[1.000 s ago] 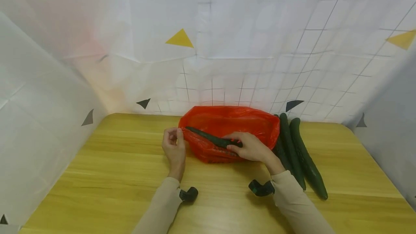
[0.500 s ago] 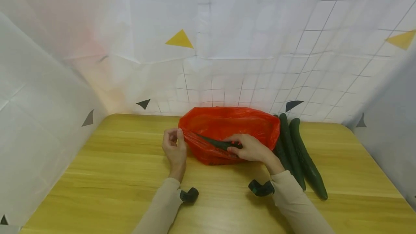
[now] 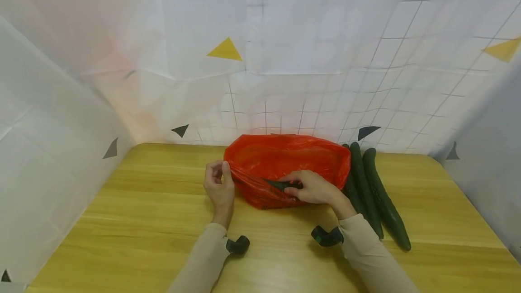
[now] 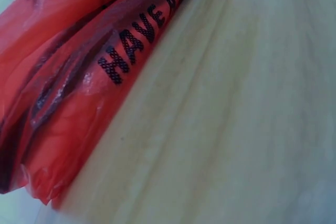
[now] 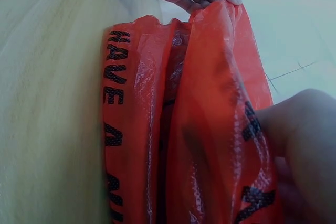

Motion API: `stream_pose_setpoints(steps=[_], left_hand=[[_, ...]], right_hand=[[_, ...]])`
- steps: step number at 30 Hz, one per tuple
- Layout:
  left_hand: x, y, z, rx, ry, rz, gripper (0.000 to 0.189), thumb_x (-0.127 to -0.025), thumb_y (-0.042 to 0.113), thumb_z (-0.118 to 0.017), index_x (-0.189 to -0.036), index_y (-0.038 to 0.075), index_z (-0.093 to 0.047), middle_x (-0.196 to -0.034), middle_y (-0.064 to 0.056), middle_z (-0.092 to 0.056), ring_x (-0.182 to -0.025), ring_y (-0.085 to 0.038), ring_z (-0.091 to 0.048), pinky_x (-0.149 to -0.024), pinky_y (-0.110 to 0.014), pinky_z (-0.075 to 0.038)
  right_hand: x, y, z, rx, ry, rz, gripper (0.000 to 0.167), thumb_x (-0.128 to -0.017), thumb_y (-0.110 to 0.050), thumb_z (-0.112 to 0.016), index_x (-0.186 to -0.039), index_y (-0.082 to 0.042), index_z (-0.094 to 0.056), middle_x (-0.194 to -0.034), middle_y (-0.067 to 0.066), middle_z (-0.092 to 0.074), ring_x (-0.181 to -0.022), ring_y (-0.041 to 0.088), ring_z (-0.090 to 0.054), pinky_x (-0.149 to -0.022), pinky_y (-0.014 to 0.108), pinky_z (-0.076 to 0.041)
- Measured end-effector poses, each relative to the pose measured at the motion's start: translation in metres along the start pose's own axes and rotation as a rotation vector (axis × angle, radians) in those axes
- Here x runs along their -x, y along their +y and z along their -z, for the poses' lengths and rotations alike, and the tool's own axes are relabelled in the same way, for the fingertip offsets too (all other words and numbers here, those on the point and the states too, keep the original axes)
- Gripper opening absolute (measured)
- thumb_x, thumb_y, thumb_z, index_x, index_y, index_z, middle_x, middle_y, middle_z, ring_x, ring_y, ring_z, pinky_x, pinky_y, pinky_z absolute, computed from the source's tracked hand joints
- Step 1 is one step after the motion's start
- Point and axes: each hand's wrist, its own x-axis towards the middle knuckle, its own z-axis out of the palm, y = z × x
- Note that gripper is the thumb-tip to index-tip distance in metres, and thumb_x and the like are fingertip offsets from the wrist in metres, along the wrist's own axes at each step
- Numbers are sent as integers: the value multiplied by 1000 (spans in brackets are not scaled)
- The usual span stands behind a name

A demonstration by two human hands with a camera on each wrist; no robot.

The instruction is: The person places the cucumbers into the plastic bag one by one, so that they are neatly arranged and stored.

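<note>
Red plastic bag [image 3: 281,156] lies on the wood-grain bench [image 3: 142,220], up near the white backdrop [image 3: 293,35], mouth gaping. Left hand [image 3: 219,187]: grip pinching the bag's rim at its left corner, thumb and fingertips on the film. Right hand [image 3: 312,187]: reaching over the near rim, grip pinching the right end of a cucumber [image 3: 273,184] inside the mouth. That cucumber runs at a slant behind the near wall; its left part is covered by the film, only a short stretch shows. Right wrist view: right-hand fingers mostly hidden by the bag, left hand at the far end of the rim. Black lettering [image 4: 128,43] on the bag's side, "HAVE A" readable from both wrists. Three more cucumbers [image 3: 386,198] lie on the bench just right of the bag, roughly lengthwise and side by side; the leftmost is partly hidden by the bag and right arm. Both sleeves [image 3: 203,257] are light beige, a dark wrist unit [image 3: 327,236] at each cuff. Backdrop has grid lines plus yellow triangles [image 3: 225,50] and dark ones.
</note>
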Motion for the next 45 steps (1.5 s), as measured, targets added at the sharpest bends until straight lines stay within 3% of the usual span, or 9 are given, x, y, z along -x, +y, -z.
stream_pose_setpoints(steps=[6,15,25,34,40,45], left_hand=[[1,0,0,-6,2,3,19,-92,12,-59,-99,-5,-57,-92,-13,-62,-83,-8,-61,-89,-20,-49],[1,0,0,-6,0,1,19,-92,12,-59,-100,-5,-57,-95,-15,-63,-84,-9,-62,-89,-20,-50],[2,-2,0,11,11,15,20,-91,12,-60,-99,-6,-57,-92,-16,-63,-81,-9,-61,-86,-19,-50],[1,0,0,1,8,11,21,-91,10,-60,-98,-9,-56,-90,-14,-61,-79,-8,-59,-84,-15,-49],[1,2,1,-16,-18,47,20,-92,12,-59,-100,-7,-56,-94,-16,-61,-82,-8,-59,-85,-16,-49],[1,-2,3,-22,-29,68,18,-93,12,-58,-100,-4,-56,-95,-14,-61,-83,-10,-59,-85,-17,-49]], right_hand=[[0,0,0,-3,-12,-1,30,-89,-19,-64,-118,-18,-66,-105,-3,-65,-84,15,-52,-73,31,-45],[0,-1,-2,-5,-32,-23,31,-88,-19,-63,-119,-20,-66,-108,-2,-66,-86,15,-52,-80,36,-47],[0,-3,-3,3,-60,-51,33,-89,-17,-60,-121,-24,-65,-94,-2,-59,-75,13,-50,-63,27,-41],[2,-2,-3,-8,-69,-48,33,-90,-18,-60,-123,-22,-64,-104,-1,-62,-81,15,-50,-71,30,-42],[2,0,-5,-19,-55,-22,32,-91,-19,-60,-123,-21,-64,-105,-1,-63,-82,15,-51,-72,30,-44],[5,1,-8,-16,-41,-25,31,-91,-23,-61,-122,-21,-64,-116,0,-65,-93,14,-55,-89,39,-48]])
